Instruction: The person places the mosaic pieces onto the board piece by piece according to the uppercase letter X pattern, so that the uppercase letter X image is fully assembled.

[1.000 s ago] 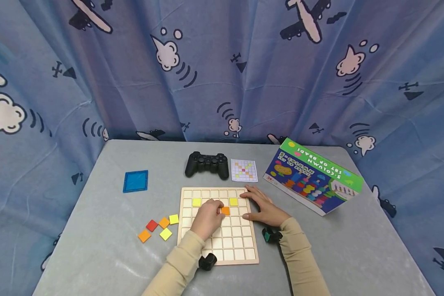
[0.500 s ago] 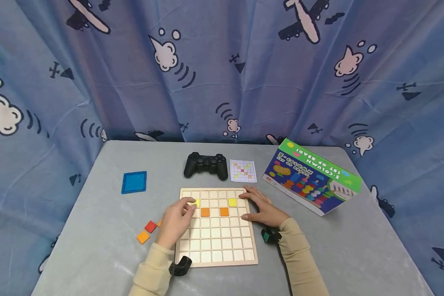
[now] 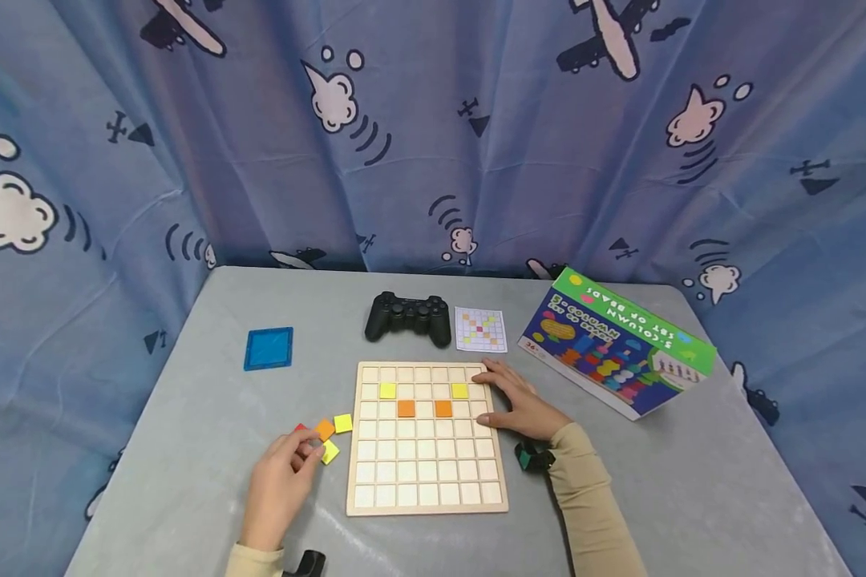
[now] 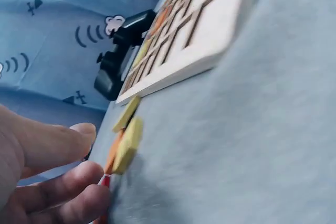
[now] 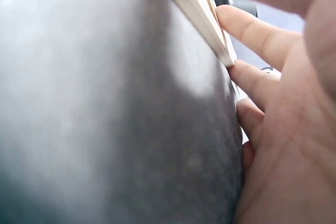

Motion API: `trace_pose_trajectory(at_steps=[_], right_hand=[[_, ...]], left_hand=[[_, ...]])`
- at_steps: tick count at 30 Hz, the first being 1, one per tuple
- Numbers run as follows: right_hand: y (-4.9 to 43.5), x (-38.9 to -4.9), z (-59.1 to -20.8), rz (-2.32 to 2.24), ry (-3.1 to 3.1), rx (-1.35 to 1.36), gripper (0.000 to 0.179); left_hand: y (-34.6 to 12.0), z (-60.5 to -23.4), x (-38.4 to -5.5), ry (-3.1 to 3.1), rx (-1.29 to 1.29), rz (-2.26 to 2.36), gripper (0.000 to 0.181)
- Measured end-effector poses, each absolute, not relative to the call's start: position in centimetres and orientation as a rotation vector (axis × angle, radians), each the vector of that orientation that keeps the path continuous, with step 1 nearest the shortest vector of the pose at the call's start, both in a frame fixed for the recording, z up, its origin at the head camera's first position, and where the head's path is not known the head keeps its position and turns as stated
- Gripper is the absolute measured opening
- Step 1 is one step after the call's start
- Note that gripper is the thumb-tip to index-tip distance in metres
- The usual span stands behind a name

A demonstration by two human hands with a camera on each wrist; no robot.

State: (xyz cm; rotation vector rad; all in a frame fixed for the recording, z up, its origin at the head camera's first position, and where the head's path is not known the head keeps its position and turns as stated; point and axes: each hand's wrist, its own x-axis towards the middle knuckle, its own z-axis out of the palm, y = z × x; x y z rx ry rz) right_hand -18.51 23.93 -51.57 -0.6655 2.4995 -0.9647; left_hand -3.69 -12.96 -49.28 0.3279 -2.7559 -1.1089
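Observation:
A wooden grid board (image 3: 427, 450) lies on the table, with two yellow tiles (image 3: 387, 391) and two orange tiles (image 3: 443, 409) in its upper cells. My left hand (image 3: 277, 485) is over the loose tiles left of the board, thumb and fingers apart. Its fingertips are by a red tile (image 4: 105, 181), mostly covered in the head view. Near them lie a loose orange tile (image 3: 324, 429) and two loose yellow tiles (image 3: 342, 423). The other loose orange tile is not visible in the head view. My right hand (image 3: 525, 410) rests at the board's right edge, fingers extended.
Behind the board sit a black game controller (image 3: 408, 319) and a small pattern card (image 3: 480, 329). A blue tray (image 3: 269, 349) lies at the back left. The colourful box (image 3: 613, 344) stands at the back right, near my right hand.
A second orange tile has come into view on the board as my left hand left it. That hand has moved left and down to the loose tiles. My right hand stays at the board's edge.

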Motion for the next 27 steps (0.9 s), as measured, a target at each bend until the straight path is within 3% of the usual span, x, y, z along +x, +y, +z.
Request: trace_pose_trajectory(at_steps=[6,17,27], right_hand=[[23.9,-18.4,-51.8,-0.986,2.493,-0.674,0.066],[23.9,-18.5,-51.9,-0.984,2.498,-0.679,0.066],[24.1,-18.5,-51.7,-0.976,2.498,-0.672,0.066]], left_hand=[[-12.0,-50.2,-3.2,-2.751,0.312,-1.035,0.029],[-11.4,-50.8,-3.1,-2.696,0.302,-0.993,0.021],[-11.0,-51.1,-3.1,-2.697,0.253,-0.999,0.031]])
